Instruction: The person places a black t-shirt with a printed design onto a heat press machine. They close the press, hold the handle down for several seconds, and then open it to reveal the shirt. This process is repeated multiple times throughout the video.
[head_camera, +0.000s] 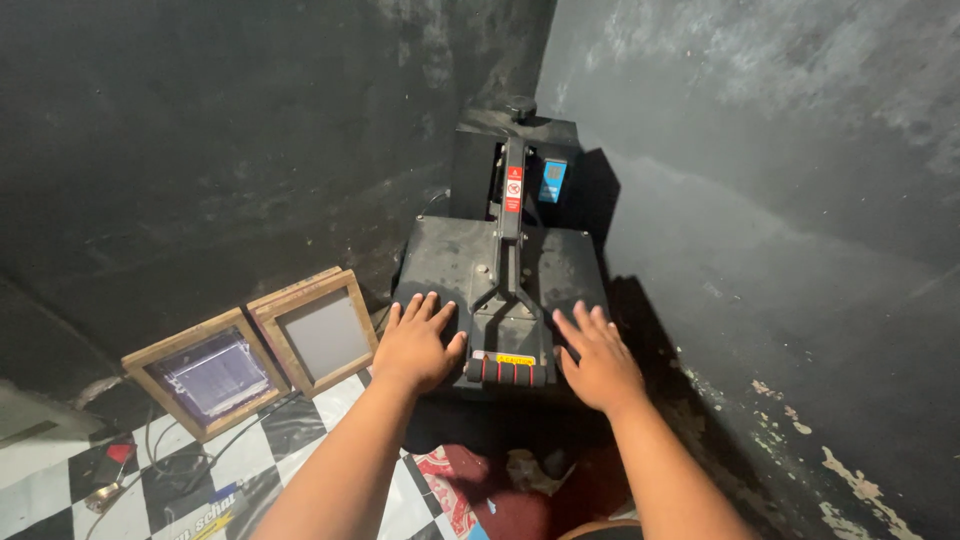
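A black heat press machine (500, 270) stands in a dark corner with its top plate down. Its handle (507, 371), with red and black grip bands, points toward me at the front edge. My left hand (415, 342) lies flat, fingers spread, on the top plate to the left of the handle. On the right side of the plate, beside the handle, my right hand (597, 357) rests open too. Neither hand holds anything.
Two wooden screen-printing frames (255, 348) lean against the dark left wall. A black-and-white checkered sheet (200, 470) lies on the floor with cables and small items. Dark fabric and red cloth (500, 480) hang below the press. A peeling dark wall (800, 300) is close on the right.
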